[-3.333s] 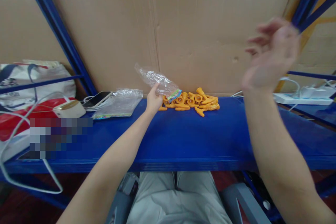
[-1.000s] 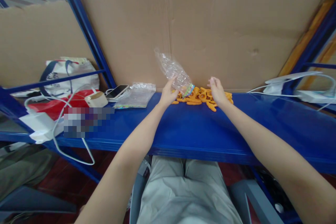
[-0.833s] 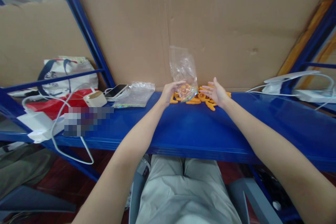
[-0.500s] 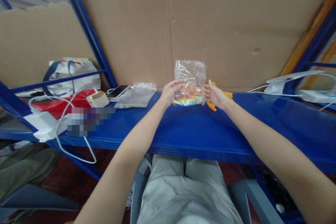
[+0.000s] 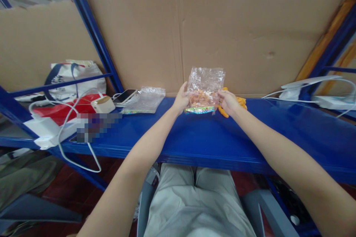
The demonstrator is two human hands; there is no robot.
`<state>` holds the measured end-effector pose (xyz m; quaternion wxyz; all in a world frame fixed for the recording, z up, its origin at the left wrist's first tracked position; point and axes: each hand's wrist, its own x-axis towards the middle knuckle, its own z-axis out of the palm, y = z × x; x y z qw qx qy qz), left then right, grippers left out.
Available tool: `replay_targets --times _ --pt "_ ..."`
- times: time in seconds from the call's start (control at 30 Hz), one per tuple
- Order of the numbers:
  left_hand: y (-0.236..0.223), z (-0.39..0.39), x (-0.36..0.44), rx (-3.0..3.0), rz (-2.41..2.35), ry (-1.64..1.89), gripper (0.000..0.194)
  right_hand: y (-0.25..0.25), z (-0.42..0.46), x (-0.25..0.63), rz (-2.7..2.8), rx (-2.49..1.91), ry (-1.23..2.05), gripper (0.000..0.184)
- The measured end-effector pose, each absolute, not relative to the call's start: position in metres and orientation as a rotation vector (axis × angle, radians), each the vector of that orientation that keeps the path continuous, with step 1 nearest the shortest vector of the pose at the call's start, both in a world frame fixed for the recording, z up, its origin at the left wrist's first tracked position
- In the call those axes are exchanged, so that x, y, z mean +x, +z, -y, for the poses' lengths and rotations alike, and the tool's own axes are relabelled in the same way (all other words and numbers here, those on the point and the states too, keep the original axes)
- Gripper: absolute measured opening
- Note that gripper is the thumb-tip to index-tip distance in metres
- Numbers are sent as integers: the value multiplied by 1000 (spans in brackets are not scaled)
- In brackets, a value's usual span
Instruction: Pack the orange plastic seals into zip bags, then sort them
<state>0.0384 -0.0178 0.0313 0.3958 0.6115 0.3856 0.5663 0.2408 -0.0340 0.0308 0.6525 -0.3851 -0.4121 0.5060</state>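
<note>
Apparently holding clear bag point(image 5: 207, 77) between left hand point(image 5: 182, 100) and right hand point(image 5: 229, 103); liable to crumple if pressed unevenly.

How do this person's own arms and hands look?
The left hand and right hand are ungloved. No sleeve shows on the left forearm or right forearm, and no watch or bracelet shows. Any ring would be too small to tell.
</note>
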Motion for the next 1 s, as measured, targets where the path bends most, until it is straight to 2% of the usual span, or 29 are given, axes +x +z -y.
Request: replay_targets --times 0.13,0.27,0.47,0.6,0.7,0.77,0.87,1.0 --pt "40 24 44 1479 -977 1472 55 35 36 235 855 -854 1082 27" --pt "46 33 46 1503 -1005 1444 16 33 37 230 860 -857 993 30" --pt "50 41 41 1523 -1146 1383 31 30 33 236 887 -835 1074 35" --pt "47 41 41 1508 -1154 1284 28 31 33 245 931 -866 1260 27" --pt "44 38 42 1462 -1125 1282 19 30 37 244 949 -923 1229 16" --pt "43 36 41 1424 -1145 1324 14 28 40 239 989 -945 1187 19" --pt "40 32 39 1412 -1195 1363 18 26 45 230 1087 -928 1207 24" --pt "38 29 39 1414 -1147 1454 29 26 46 224 1122 -892 1197 21"
